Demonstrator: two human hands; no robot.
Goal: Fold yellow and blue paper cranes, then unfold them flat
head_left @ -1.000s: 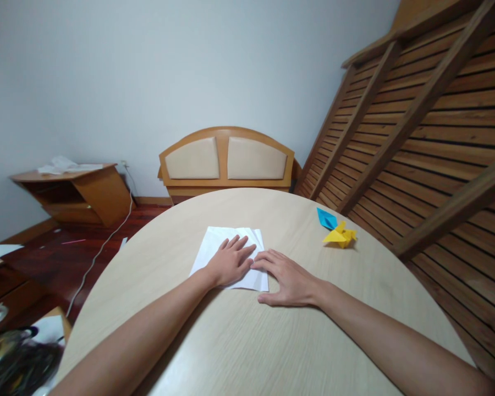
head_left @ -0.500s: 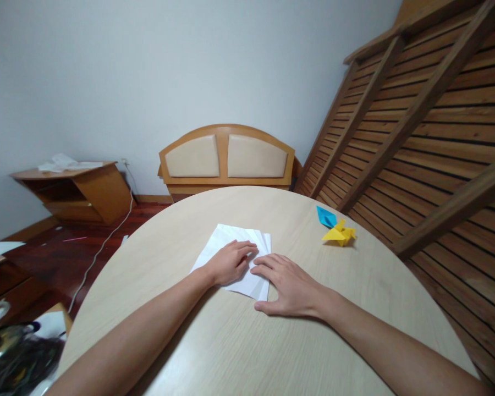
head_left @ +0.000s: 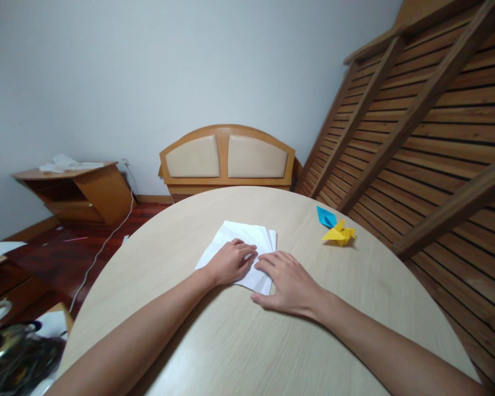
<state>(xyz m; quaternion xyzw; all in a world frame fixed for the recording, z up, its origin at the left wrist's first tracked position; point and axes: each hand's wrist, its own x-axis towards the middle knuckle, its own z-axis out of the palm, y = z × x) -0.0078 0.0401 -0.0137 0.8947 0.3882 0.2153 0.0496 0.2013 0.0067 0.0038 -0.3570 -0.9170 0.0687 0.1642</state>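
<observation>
Grip loosely spread, left hand (head_left: 234, 263) and right hand (head_left: 287, 281) rest on white paper (head_left: 253, 233).

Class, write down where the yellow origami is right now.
In the head view, the yellow origami sits on the table, toward its far right edge, beside the blue origami and beyond the right hand.

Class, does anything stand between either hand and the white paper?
Nothing visible does. The left hand lies over the white paper, and the right hand extends over its right part. The yellow piece and blue piece sit apart, farther right.
</observation>
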